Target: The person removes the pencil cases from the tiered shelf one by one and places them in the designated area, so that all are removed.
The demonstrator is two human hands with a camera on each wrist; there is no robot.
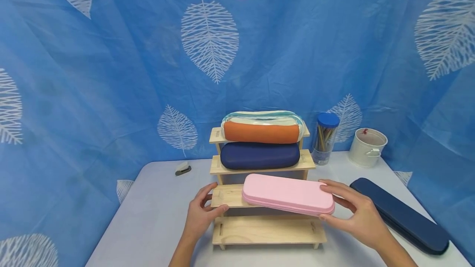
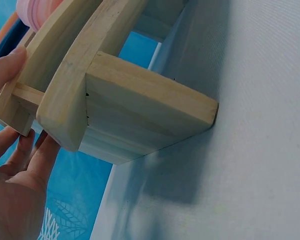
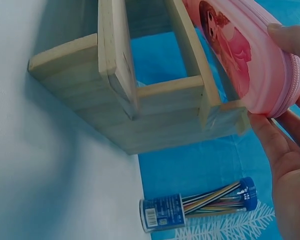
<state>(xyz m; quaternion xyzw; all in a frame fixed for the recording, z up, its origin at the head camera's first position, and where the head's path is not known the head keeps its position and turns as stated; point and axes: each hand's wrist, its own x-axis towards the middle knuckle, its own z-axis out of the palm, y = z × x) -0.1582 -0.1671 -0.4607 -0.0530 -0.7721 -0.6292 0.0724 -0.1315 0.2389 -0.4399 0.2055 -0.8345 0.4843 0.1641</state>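
Note:
A wooden stepped shelf [image 1: 267, 230] stands on the table. Its top step carries an orange and clear pencil case [image 1: 261, 129], and the step below a navy case [image 1: 259, 155]. A pink pencil case [image 1: 287, 195] lies on the third step, its right end jutting past the wood. My right hand [image 1: 332, 203] pinches that end, fingers on top and thumb beneath. The right wrist view shows a printed figure on the pink case [image 3: 230, 55] and my fingers [image 3: 285, 150] under it. My left hand [image 1: 215, 199] grips the left end of the third step; my thumb [image 2: 5, 70] presses the wood [image 2: 140, 115].
A clear tube of coloured pencils with a blue lid [image 1: 324, 139] and a white bucket [image 1: 367, 147] stand at the back right. A long navy case [image 1: 400, 215] lies at the table's right edge. A small stapler [image 1: 183, 169] sits back left. A blue leaf-print curtain surrounds the table [image 1: 148, 217].

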